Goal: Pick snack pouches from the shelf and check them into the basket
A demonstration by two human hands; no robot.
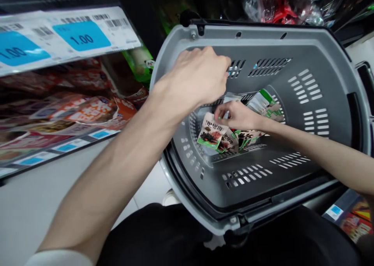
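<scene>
Inside the grey shopping basket (263, 153), my right hand (239, 117) is closed in a pinch at the upper corner of a small snack packet (209, 133) printed with dark and reddish food and a green lower edge. More snack packets (247, 138) of a similar look lie beneath and beside it on the basket floor. A white-and-green packet (264, 102) rests farther right, partly behind my right forearm. My left hand (204, 73) is above the basket's left end, knuckles up, fingers curled closed; the hand itself hides whatever may be in them.
On the left, a shelf with price labels (82, 36) carries orange and red snack bags (93, 112). Clear and red plastic-wrapped goods (274, 5) sit beyond the basket. White floor (26, 211) shows at lower left, and another shelf label (334, 211) at lower right.
</scene>
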